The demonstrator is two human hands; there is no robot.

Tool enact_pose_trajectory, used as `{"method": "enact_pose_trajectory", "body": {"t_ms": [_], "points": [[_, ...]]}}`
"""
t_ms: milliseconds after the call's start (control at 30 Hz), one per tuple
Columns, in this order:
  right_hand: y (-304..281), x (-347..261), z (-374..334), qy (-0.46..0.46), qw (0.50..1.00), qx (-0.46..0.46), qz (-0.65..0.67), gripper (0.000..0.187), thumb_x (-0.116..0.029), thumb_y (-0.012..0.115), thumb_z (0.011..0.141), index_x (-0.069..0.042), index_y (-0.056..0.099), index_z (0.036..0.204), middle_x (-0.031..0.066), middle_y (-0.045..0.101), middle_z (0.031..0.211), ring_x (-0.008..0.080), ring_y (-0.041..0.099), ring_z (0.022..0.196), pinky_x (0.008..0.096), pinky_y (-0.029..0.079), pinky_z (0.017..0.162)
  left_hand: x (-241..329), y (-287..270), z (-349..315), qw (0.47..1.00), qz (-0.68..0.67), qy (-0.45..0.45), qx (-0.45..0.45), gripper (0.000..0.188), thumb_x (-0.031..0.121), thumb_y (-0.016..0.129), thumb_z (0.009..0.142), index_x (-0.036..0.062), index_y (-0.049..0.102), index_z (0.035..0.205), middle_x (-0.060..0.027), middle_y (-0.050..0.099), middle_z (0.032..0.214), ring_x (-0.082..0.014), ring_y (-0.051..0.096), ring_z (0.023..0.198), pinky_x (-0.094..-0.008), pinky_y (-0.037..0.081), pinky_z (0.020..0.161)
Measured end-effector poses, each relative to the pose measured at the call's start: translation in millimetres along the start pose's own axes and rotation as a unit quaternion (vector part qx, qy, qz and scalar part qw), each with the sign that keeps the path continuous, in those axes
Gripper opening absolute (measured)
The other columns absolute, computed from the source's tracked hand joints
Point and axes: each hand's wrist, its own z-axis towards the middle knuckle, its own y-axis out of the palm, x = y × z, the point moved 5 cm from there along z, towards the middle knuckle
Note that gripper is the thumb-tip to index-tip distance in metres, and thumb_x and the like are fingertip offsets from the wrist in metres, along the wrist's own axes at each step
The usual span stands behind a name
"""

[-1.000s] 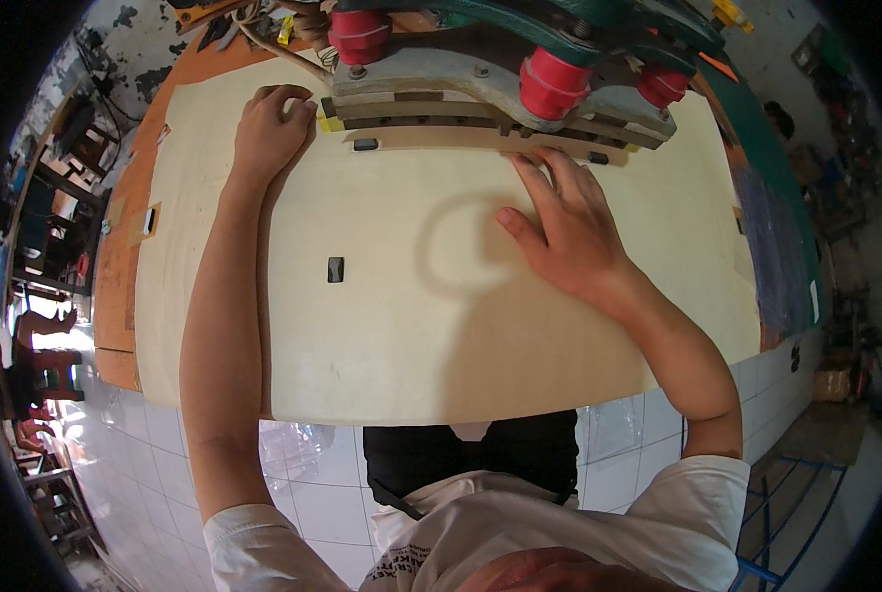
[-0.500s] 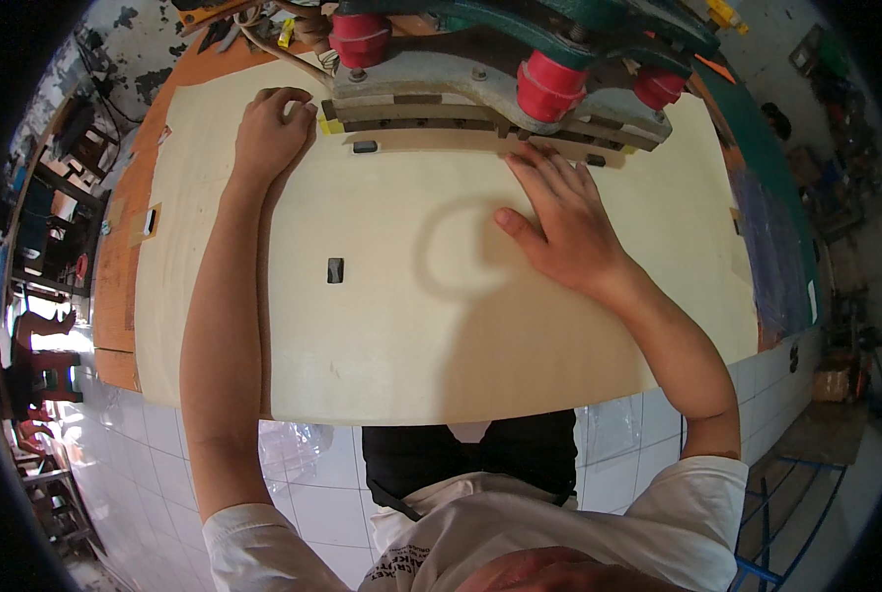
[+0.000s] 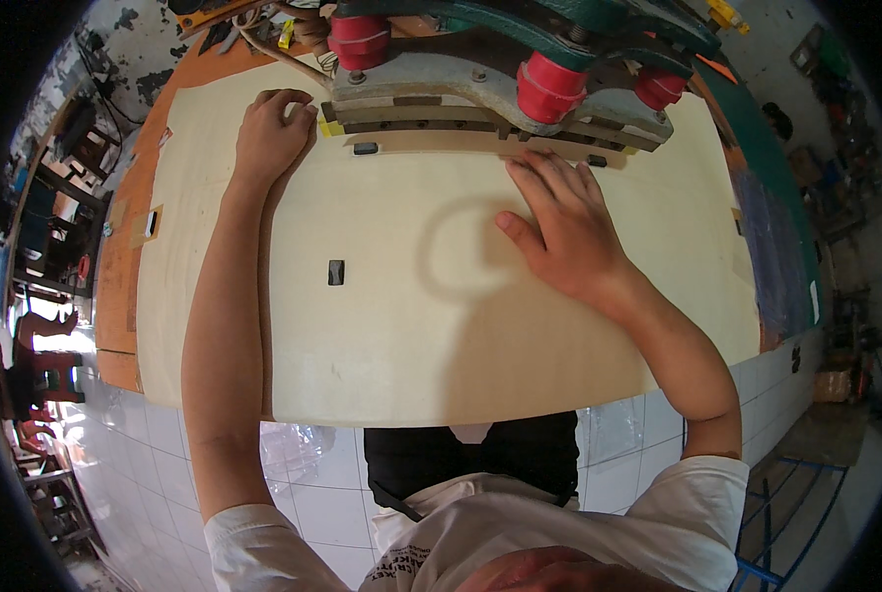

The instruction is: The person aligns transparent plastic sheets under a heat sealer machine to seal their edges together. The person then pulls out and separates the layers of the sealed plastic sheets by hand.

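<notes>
My left hand [image 3: 275, 136] rests by the left end of a grey metal bar machine [image 3: 441, 91], its fingers curled inward. Whatever that hand may hold is hidden. Flat on a large cream sheet [image 3: 362, 345] lies my right hand [image 3: 571, 225], fingers stretched out and thumb apart. Its fingertips reach a tan strip [image 3: 441, 144] along the machine's front edge. One small black block [image 3: 597, 161] sits just right of those fingertips. Another black block [image 3: 365, 149] is near the strip's left end, and a third black block [image 3: 336, 272] stands mid-sheet, between my arms.
The machine has red knobs [image 3: 551, 87] and a green frame [image 3: 441, 14] above the sheet's far side. A cable [image 3: 285, 51] runs to its left end. Orange-brown table edge [image 3: 117, 306] shows at left. Clear plastic [image 3: 771, 257] covers the right edge; tiled floor [image 3: 337, 503] lies below.
My right fingertips have drawn back slightly from the metal bar toward me. The left hand and the blocks stay in place.
</notes>
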Motion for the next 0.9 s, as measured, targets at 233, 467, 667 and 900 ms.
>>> {"method": "enact_pose_trajectory", "body": {"t_ms": [233, 467, 667, 900], "points": [[-3.0, -0.1, -0.6, 0.002, 1.0, 0.002, 0.002, 0.053, -0.037, 0.058, 0.088, -0.003, 0.049, 0.129, 0.018, 0.049, 0.126, 0.0347, 0.045, 0.121, 0.0586, 0.031, 0.103, 4.4, -1.2, -0.2, 1.0, -0.003, -0.007, -0.009, 0.03, 0.03, 0.056, 0.084, 0.0123, 0.069, 0.104, -0.0171, 0.061, 0.113, -0.0333, 0.058, 0.104, -0.0408, 0.047, 0.09], [-7.8, -2.5, -0.8, 0.013, 1.0, 0.01, -0.01, 0.05, -0.035, 0.06, 0.088, -0.004, 0.051, 0.126, 0.0199, 0.05, 0.125, 0.0362, 0.047, 0.117, 0.0542, 0.032, 0.103, -1.6, 1.0, -0.2, 1.0, -0.008, -0.006, -0.005, 0.03, 0.031, 0.055, 0.085, 0.012, 0.069, 0.103, -0.0173, 0.061, 0.114, -0.0336, 0.057, 0.107, -0.041, 0.045, 0.092], [-2.3, 0.8, -1.5, 0.014, 1.0, 0.014, -0.013, 0.054, -0.039, 0.059, 0.088, -0.004, 0.051, 0.128, 0.023, 0.049, 0.125, 0.0377, 0.046, 0.119, 0.0561, 0.031, 0.103, -0.4, 0.4, -1.9, 1.0, -0.021, -0.018, -0.008, 0.029, 0.03, 0.055, 0.085, 0.0122, 0.069, 0.103, -0.0168, 0.061, 0.114, -0.0338, 0.056, 0.109, -0.0412, 0.045, 0.093], [-0.9, 2.6, -0.3, 0.0, 1.0, 0.026, 0.007, 0.055, -0.041, 0.058, 0.088, -0.005, 0.05, 0.129, 0.0225, 0.047, 0.126, 0.0369, 0.044, 0.122, 0.0603, 0.029, 0.103, -1.8, 1.1, 0.3, 1.0, -0.01, -0.022, -0.019, 0.029, 0.03, 0.056, 0.085, 0.0125, 0.069, 0.104, -0.0166, 0.061, 0.114, -0.0335, 0.056, 0.108, -0.0408, 0.045, 0.092]]}}
